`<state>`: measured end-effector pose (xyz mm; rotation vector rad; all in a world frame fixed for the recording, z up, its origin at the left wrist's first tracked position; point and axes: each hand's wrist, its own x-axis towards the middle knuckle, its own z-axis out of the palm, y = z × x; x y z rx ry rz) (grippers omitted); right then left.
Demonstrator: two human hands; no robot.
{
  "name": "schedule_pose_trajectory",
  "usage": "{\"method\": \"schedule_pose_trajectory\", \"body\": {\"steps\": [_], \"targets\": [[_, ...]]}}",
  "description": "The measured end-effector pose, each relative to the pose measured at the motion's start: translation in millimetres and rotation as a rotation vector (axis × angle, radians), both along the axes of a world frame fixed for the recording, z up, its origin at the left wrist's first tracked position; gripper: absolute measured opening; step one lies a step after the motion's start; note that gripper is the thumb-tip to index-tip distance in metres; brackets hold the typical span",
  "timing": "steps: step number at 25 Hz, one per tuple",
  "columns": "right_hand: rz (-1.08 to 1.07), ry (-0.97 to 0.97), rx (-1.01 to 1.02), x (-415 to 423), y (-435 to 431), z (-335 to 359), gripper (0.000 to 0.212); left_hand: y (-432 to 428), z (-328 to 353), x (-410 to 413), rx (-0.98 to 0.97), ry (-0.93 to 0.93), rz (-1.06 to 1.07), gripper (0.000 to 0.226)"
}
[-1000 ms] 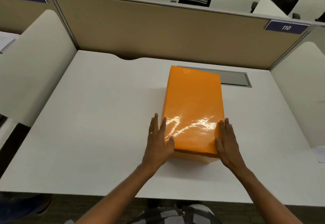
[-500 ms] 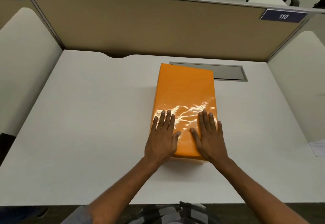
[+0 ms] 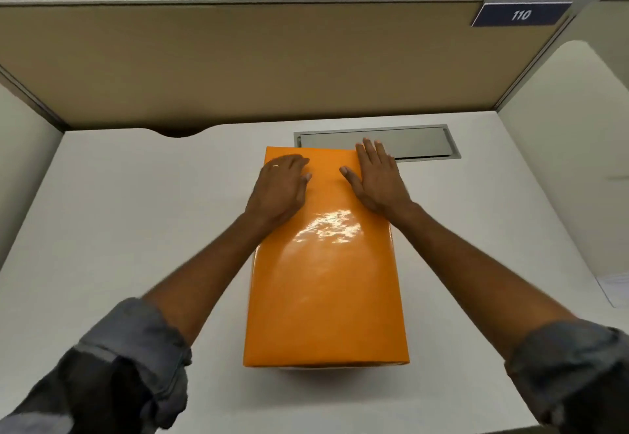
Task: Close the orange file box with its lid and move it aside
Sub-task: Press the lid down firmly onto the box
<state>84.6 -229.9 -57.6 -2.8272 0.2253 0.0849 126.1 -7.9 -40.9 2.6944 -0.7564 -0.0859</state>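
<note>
The orange file box [image 3: 326, 283] stands on the white desk [image 3: 129, 236] in the middle of the view, its glossy lid on top and covering it fully. My left hand [image 3: 280, 188] lies flat on the lid near its far left corner, fingers curved over the surface. My right hand [image 3: 379, 178] rests palm down on the lid's far right part, fingers spread and reaching past the far edge. Neither hand grips anything. The box's body is mostly hidden under the lid.
A grey cable hatch [image 3: 408, 142] is set into the desk just behind the box. Beige partitions [image 3: 238, 65] close the desk at the back, white panels at both sides. A sheet of paper [image 3: 612, 287] lies at the right edge.
Both hands have slid from the near end of the lid to its far end. The view has moved closer over the box.
</note>
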Motion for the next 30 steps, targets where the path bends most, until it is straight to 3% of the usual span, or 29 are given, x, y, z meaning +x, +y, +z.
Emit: {"method": "schedule_pose_trajectory", "body": {"steps": [5, 10, 15, 17, 19, 23, 27, 30], "targets": [[0.061, -0.023, 0.008, 42, -14, -13, 0.061, -31, -18, 62, 0.125, 0.057, -0.044, 0.05], [0.044, -0.134, 0.005, 44, -16, -37, 0.054, -34, -46, 72, 0.016, 0.04, 0.0, 0.043], [0.037, -0.054, 0.007, 47, -16, -32, 0.062, -34, -45, 71, -0.01, 0.045, 0.015, 0.051], [0.027, 0.003, -0.08, 47, -12, -27, 0.069, -36, -39, 70, 0.024, 0.024, 0.016, 0.056], [0.009, 0.009, -0.124, 36, -3, -19, 0.073, -36, -31, 59, 0.038, 0.012, 0.018, 0.058], [0.036, -0.008, -0.021, -22, 29, -17, 0.079, -14, -29, -9, -0.034, 0.09, -0.041, 0.059], [0.079, 0.019, -0.047, -64, 41, -33, 0.079, 11, -48, -73, 0.126, 0.112, -0.074, 0.067], [0.093, -0.014, -0.083, -73, 44, -36, 0.078, 16, -55, -82, 0.134, 0.063, -0.064, 0.068]]}}
